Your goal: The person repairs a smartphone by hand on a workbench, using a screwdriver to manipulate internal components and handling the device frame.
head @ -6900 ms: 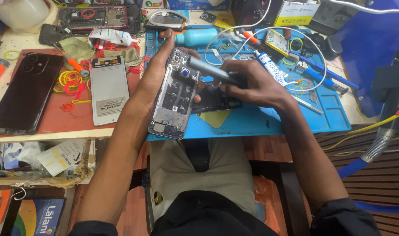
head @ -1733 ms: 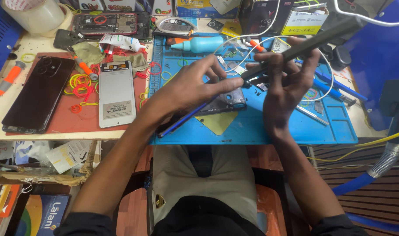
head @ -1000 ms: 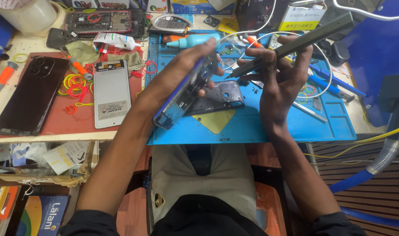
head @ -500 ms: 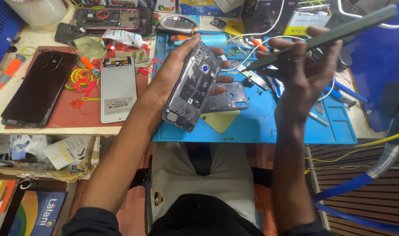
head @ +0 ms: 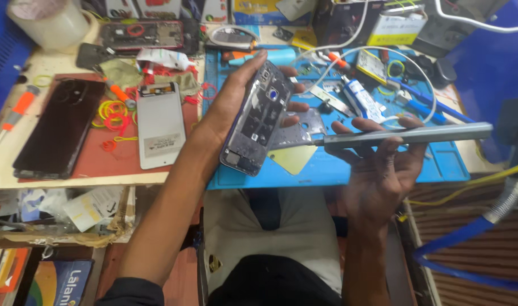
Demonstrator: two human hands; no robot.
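My left hand (head: 230, 107) grips an opened phone frame (head: 258, 119), its inner side with camera holes and metal shields facing up, tilted above the blue work mat (head: 440, 164). My right hand (head: 383, 167) lies palm up near the mat's front edge, and a long grey electric screwdriver (head: 406, 136) rests across its fingers, tip pointing left toward the phone. Under the phone, on the mat, lies a thin metal plate (head: 301, 131).
On the red mat (head: 94, 161) to the left lie a dark phone back cover (head: 59, 126), a white-backed screen panel (head: 160, 123) and coloured rubber bands (head: 114, 110). Tubes, tools, cables and boxes crowd the back. A blue hose (head: 468, 238) runs at the right.
The phone frame has been turned over and raised in my left hand. My right hand has swung the screwdriver down from high at the right to level beside the phone.
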